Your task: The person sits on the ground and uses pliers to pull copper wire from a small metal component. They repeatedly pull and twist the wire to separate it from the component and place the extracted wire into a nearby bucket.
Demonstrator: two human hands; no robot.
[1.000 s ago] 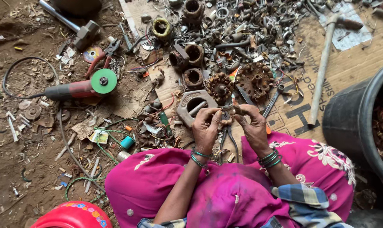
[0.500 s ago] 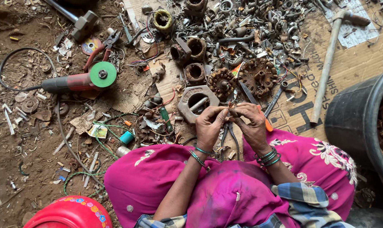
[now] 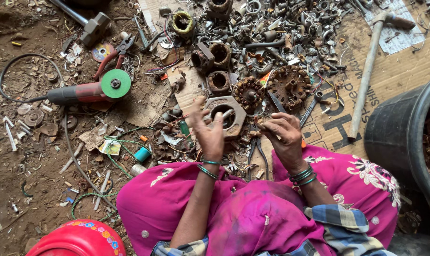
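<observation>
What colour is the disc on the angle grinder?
Green, with a dark hub. The disc shows best in the head view, on the grinder with the red body.

1. The hexagonal casting (image 3: 227, 116) at centre frame looks like dull grey metal, rough and grimy.
2. The two round rotor pieces (image 3: 288, 86) above it are rusty brown metal, matt and pitted.
3. The angle grinder (image 3: 84, 91) at left has a red plastic body and a glossy green disc.
4. The flattened cardboard (image 3: 390, 76) at upper right is matt brown paper, scuffed.
5. The tub (image 3: 404, 137) at right edge is black plastic, dusty.
6. The skirt (image 3: 253, 213) is bright pink cloth, soft and slightly shiny.
7. The bangles (image 3: 302, 176) look like glossy green glass or plastic.
</observation>
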